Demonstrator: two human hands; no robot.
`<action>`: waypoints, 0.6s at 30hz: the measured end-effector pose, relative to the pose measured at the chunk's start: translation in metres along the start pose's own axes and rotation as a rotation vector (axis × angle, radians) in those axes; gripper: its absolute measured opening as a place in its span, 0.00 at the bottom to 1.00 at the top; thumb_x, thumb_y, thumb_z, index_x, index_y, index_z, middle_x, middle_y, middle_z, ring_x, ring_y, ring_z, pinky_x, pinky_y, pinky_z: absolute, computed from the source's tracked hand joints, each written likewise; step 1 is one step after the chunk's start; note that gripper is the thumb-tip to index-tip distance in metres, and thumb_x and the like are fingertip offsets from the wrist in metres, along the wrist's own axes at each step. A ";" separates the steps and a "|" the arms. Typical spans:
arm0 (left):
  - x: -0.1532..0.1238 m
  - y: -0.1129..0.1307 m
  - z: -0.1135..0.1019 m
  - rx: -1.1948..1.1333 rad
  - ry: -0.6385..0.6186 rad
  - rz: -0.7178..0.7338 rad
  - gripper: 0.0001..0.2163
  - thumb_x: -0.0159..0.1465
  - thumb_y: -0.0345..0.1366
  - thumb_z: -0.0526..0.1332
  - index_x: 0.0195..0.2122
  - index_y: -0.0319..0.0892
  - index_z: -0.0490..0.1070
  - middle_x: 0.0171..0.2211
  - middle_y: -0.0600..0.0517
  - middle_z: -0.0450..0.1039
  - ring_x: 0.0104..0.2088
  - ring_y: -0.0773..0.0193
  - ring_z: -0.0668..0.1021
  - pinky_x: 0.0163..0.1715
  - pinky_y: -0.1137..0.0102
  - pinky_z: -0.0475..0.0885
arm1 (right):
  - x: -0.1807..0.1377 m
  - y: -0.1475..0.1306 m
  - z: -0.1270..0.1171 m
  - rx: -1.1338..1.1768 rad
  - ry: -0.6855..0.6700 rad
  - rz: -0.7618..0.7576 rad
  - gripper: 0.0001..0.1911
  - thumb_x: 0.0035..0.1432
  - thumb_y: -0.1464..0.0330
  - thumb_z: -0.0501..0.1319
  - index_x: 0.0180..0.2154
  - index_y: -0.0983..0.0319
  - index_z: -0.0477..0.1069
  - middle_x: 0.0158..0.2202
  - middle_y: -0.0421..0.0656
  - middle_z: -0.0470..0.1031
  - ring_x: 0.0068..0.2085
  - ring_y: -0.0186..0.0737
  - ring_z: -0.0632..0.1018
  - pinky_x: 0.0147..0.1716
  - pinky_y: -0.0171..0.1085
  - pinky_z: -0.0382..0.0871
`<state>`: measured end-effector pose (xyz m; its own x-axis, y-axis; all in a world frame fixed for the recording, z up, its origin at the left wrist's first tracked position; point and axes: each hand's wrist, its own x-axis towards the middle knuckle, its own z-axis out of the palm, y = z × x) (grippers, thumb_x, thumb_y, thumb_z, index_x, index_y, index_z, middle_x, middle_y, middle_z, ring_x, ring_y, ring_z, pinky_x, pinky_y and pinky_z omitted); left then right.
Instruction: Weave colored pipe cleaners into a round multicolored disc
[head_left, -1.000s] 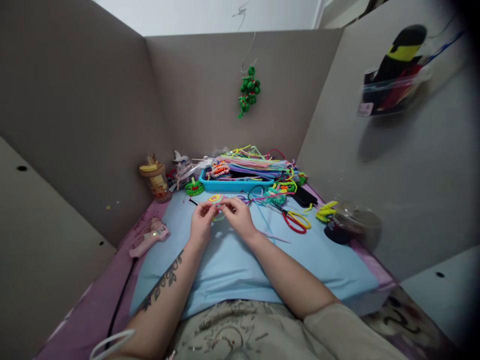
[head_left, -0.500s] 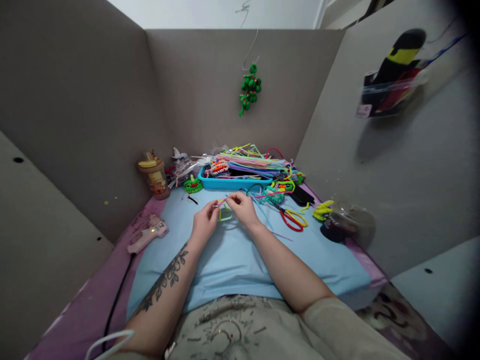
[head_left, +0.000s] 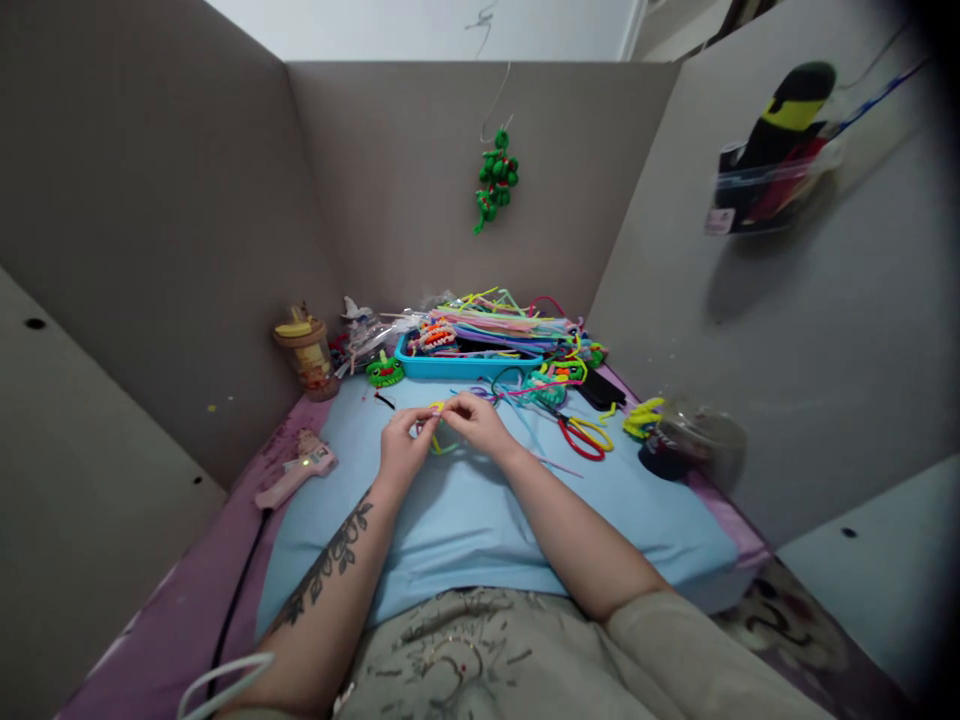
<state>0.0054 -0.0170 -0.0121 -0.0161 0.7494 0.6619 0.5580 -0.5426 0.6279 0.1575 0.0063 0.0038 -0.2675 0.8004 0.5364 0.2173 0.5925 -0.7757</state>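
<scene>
Over the light blue cloth (head_left: 450,530), both my hands meet at the fingertips around thin, fuzzy pipe cleaners (head_left: 444,447). Yellow and pale green lengths show between and below the fingers. My left hand (head_left: 406,440) is closed in a pinch on them. On the other side, my right hand (head_left: 478,422) pinches the same piece from the right. The exact bend in the fingertips is too small to make out. Loose blue and purple pipe cleaners lie just behind my right hand, near red-and-yellow-handled scissors (head_left: 583,440).
Behind the hands stands a blue tray (head_left: 472,368) heaped with colourful pipe cleaners. A green fuzzy figure (head_left: 385,370) sits at its left. A pink glue gun (head_left: 297,476) with a black cord lies left, below a cup (head_left: 307,355). Toward the right are a black phone-like object (head_left: 600,390) and a dark container (head_left: 667,455).
My fingertips have come closer together, and the right hand has shifted slightly. The pipe cleaner loop below the fingers has turned, and a yellow part now shows at the fingertips.
</scene>
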 end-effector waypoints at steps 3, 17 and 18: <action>-0.002 0.003 -0.001 0.123 0.011 0.140 0.07 0.60 0.37 0.57 0.33 0.42 0.73 0.29 0.50 0.75 0.32 0.63 0.73 0.36 0.67 0.67 | -0.001 0.002 0.002 -0.057 0.033 0.012 0.06 0.52 0.69 0.57 0.28 0.62 0.72 0.27 0.40 0.71 0.31 0.34 0.70 0.32 0.34 0.62; 0.001 0.001 0.001 0.156 -0.032 0.150 0.06 0.60 0.35 0.56 0.32 0.43 0.72 0.31 0.50 0.74 0.33 0.62 0.73 0.39 0.65 0.64 | -0.001 0.006 0.007 0.112 0.026 0.100 0.07 0.51 0.65 0.57 0.28 0.63 0.69 0.28 0.40 0.71 0.31 0.33 0.71 0.31 0.32 0.64; 0.001 0.002 0.001 0.159 -0.037 0.148 0.06 0.60 0.35 0.56 0.31 0.43 0.72 0.30 0.50 0.74 0.33 0.62 0.73 0.39 0.65 0.64 | -0.001 0.005 0.007 0.124 0.025 0.099 0.07 0.50 0.65 0.58 0.28 0.63 0.69 0.29 0.40 0.71 0.31 0.33 0.71 0.32 0.33 0.64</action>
<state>0.0071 -0.0170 -0.0110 0.1046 0.6812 0.7246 0.6757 -0.5833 0.4508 0.1521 0.0074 -0.0030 -0.2265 0.8575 0.4620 0.1240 0.4958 -0.8595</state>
